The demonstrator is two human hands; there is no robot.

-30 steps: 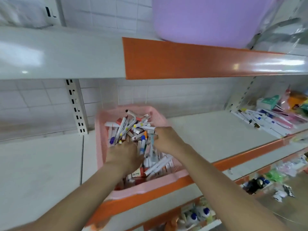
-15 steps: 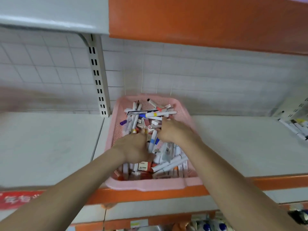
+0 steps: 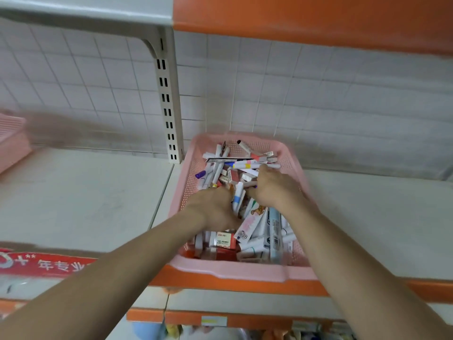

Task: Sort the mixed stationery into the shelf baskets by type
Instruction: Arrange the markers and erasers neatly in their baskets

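Both hands were down in the pink basket point(image 3: 297, 173), among the heap of mixed stationery point(image 3: 259, 227). The left hand point(image 3: 213, 209) lay knuckles up with its fingers curled under into the pens; whether they pinched anything could not be told. The right hand point(image 3: 274, 190), just beside it and a little farther in, was bent over the pile with its fingertips hidden, so its hold could not be told either. Between the two hands a white marker with a blue band point(image 3: 236, 198) stood tilted against the left hand's thumb side. Just nearer than the left wrist lay a red-and-white 2B box point(image 3: 224, 240). Beyond the left knuckles lay a purple-capped pen point(image 3: 201, 174). Well off to the left hand's outer side, a second pink basket point(image 3: 12, 141) sat on the same shelf point(image 3: 85, 200)
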